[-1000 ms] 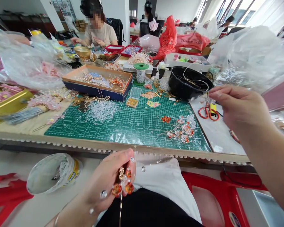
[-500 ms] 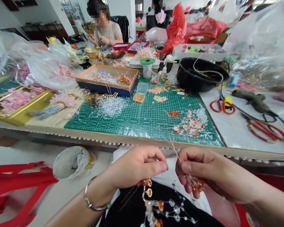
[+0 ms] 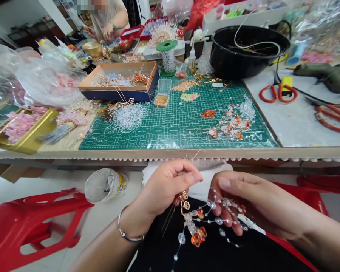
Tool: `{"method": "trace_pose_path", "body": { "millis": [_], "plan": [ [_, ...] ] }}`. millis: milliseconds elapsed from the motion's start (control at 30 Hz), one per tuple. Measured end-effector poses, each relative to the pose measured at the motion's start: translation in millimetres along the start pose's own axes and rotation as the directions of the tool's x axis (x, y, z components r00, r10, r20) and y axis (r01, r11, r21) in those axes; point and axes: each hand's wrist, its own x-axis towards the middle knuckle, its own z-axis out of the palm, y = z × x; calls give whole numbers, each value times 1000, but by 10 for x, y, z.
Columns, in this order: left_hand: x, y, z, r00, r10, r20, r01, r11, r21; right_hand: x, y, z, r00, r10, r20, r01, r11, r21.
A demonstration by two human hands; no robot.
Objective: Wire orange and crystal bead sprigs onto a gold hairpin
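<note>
My left hand (image 3: 177, 185) is closed in a pinch on a gold hair ornament (image 3: 186, 205). Clear beads and orange-red bead clusters (image 3: 198, 237) hang below its fingers, and thin wire ends stick out above and below. Close by on the right, my right hand (image 3: 243, 200) is loosely curled around clear beaded strands (image 3: 218, 221), with a bit of orange showing by the palm. The strands run between the two hands over a dark lap. How firmly the right fingers grip is partly hidden.
A green cutting mat (image 3: 164, 128) carries loose clear beads (image 3: 130, 117) and orange beaded sprigs (image 3: 235, 126). Behind are an open box (image 3: 117, 92), a wire spool (image 3: 167, 56) and a black basin (image 3: 243, 56). Red-handled scissors (image 3: 277, 93) lie right. A person sits across the table.
The view has tilted downward. A thin wire that rose from my right fingertips now rises above my left hand. The right fingers have loosened, and clear strands now lie across them.
</note>
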Motion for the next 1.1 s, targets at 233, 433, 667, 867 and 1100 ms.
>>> {"method": "trace_pose_path", "body": {
  "millis": [233,433,667,867,1100],
  "plan": [
    [-34,-13,15,999,31,-25,-31,1000,6,-62,59,13,997,-57,-52,60,996,69],
    [34,-56,42,1000,5,23,-3,997,-81,-79,128,-4,998,-63,-8,63,998,-4],
    [132,55,38,995,77,55,-75,996,-53,-88,118,-47,992,-84,-91,28,865,-500],
    [81,71,-55,995,-56,83,53,998,36,-53,66,-91,866,-431,-255,139,696,-704],
    [64,68,48,993,47,113,-69,976,206,-9,37,-35,909,-393,-139,111,550,-828]
  ]
}}
